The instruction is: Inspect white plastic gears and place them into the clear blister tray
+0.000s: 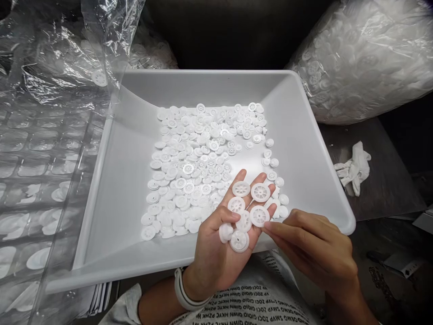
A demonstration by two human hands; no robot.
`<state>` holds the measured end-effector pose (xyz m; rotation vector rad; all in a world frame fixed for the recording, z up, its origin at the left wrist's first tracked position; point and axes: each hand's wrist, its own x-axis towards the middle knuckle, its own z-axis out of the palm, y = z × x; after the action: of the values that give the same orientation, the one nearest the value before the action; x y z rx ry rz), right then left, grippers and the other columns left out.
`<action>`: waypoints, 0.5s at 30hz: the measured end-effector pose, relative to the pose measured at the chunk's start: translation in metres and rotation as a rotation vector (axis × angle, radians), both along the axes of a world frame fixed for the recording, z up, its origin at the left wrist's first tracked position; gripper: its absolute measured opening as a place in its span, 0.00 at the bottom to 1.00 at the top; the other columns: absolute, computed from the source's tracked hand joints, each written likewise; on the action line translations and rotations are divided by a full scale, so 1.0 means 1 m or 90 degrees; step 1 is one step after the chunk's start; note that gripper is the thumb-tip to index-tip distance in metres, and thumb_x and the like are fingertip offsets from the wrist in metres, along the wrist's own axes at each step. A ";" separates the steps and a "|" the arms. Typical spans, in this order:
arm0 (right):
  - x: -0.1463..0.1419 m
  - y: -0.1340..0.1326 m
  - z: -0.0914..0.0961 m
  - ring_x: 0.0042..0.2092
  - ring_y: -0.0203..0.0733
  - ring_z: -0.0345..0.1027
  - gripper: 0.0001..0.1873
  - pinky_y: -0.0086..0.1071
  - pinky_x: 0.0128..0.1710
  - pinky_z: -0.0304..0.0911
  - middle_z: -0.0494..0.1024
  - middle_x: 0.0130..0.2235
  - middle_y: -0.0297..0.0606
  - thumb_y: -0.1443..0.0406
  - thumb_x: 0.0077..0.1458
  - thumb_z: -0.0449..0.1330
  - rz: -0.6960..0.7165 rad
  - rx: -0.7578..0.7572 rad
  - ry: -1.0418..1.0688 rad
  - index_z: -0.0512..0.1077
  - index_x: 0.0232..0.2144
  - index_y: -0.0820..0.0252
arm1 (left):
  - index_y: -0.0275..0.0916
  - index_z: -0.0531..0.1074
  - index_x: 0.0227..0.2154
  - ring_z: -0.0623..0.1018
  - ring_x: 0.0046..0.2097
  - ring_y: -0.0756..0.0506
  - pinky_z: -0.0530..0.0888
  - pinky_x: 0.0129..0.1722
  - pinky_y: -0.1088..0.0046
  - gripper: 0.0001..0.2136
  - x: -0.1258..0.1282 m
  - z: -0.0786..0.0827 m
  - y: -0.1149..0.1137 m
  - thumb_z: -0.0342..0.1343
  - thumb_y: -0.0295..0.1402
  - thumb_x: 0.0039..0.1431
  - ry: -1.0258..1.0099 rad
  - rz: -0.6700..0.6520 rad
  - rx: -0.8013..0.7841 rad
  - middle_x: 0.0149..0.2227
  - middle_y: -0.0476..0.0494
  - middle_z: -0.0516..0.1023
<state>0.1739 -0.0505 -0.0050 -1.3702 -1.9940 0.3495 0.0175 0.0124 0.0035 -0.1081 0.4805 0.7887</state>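
Observation:
My left hand [216, 253] is palm up over the near edge of a light grey plastic bin [306, 149]. Several small white plastic gear wheels [239, 241] with spokes lie across its palm and fingers, the thumb resting against them. From the right, my right hand [314, 248] reaches in with its fingers pinched together. Its fingertips meet the rim of a spoked gear wheel [260, 216] lying on the left fingers. Below, many similar white wheels [189, 169] cover much of the bin's floor.
On the left is a clear plastic tray [40, 164] with pockets, some holding white pieces. Crumpled clear film [111, 36] hangs over the bin's far left corner. A large bag of white wheels [365, 63] stands back right. A white glove [355, 169] lies on a dark surface.

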 end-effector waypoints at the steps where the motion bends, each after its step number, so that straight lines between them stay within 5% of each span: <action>1: 0.000 0.000 0.000 0.29 0.31 0.61 0.14 0.29 0.29 0.55 0.68 0.27 0.32 0.76 0.55 0.60 -0.001 0.003 0.002 0.72 0.44 0.61 | 0.42 0.52 0.64 0.66 0.62 0.41 0.50 0.66 0.55 0.35 0.000 0.000 0.000 0.43 0.22 0.51 -0.003 -0.001 0.004 0.61 0.41 0.67; 15: -0.002 -0.002 -0.003 0.25 0.31 0.63 0.11 0.28 0.24 0.59 0.68 0.24 0.30 0.75 0.51 0.63 -0.096 0.013 0.117 0.74 0.38 0.61 | 0.43 0.53 0.63 0.67 0.61 0.41 0.64 0.61 0.61 0.33 -0.002 0.001 0.000 0.43 0.21 0.53 -0.001 -0.003 0.003 0.62 0.41 0.65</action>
<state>0.1718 -0.0528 -0.0076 -1.4122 -1.7297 0.3714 0.0157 0.0124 0.0048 -0.1030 0.4777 0.7856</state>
